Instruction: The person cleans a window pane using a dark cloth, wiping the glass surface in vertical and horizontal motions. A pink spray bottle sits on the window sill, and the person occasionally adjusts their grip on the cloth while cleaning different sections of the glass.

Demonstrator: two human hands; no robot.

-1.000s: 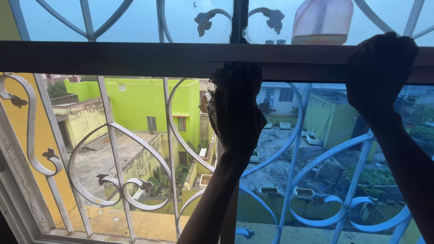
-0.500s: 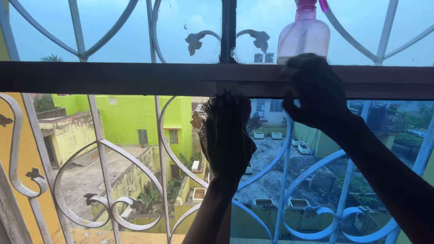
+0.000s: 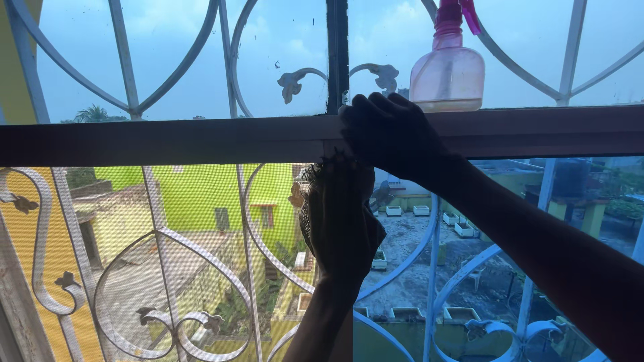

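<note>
My left hand (image 3: pixel 342 218) is raised against the middle upright of the window and presses a dark frayed mesh cloth (image 3: pixel 305 201) to it, just under the dark horizontal window rail (image 3: pixel 168 141). My right hand (image 3: pixel 389 134) lies over that rail just above my left hand, with its fingers curled across the top edge. A pink see-through spray bottle (image 3: pixel 448 70) stands on the rail just to the right of my right hand. Both hands are dark silhouettes against the light, so any small thing under the right palm is hidden.
A white curled metal grille (image 3: pixel 161 268) covers the window outside the glass and mesh screen. The yellow wall and window frame (image 3: pixel 20 281) close in the left side. Green and yellow buildings and rooftops lie far below.
My right hand has slid left along the rail, from the far right past the spray bottle to just above my left hand. The view has tilted upward, and the left hand stays on the upright.
</note>
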